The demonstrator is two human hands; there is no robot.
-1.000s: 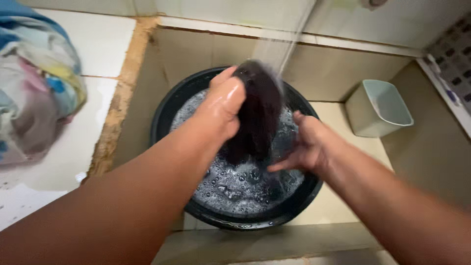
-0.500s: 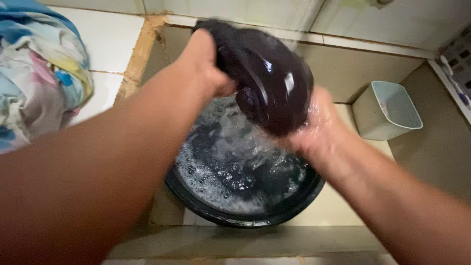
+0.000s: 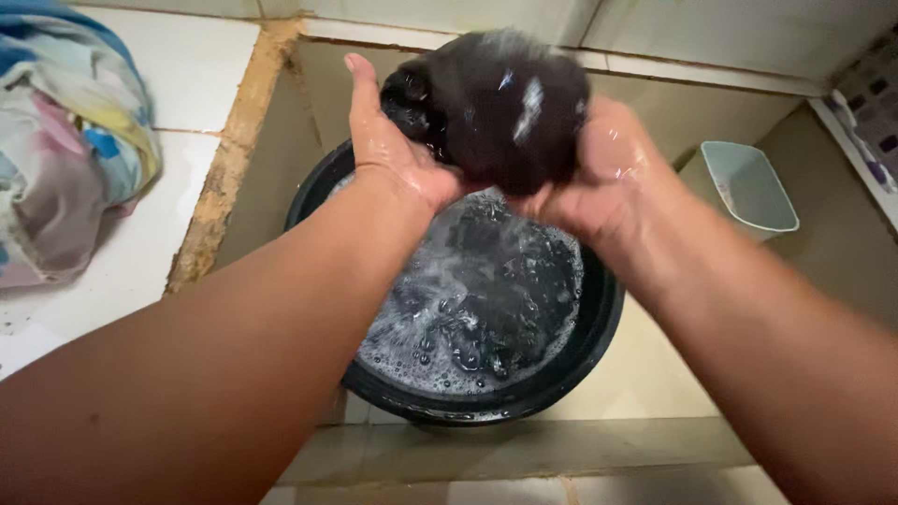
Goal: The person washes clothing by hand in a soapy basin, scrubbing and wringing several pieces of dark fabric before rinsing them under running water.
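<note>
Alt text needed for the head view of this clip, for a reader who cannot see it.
Two wet hands, left hand and right hand, squeeze a bunched dark cloth above a black basin of soapy water in a tiled sink. A pile of colourful laundry lies on the left counter; a small pale tub sits right.

Dark wet cloth (image 3: 505,108), near black, bunched into a rounded wad and glistening with water. Held up between left hand (image 3: 393,150) and right hand (image 3: 594,173), pressed from both sides, its outline blurred. Raised above black round basin (image 3: 580,360) of soapy, bubbling water, clear of the surface, a darker fold bulging out at the upper left beside the left thumb.
</note>
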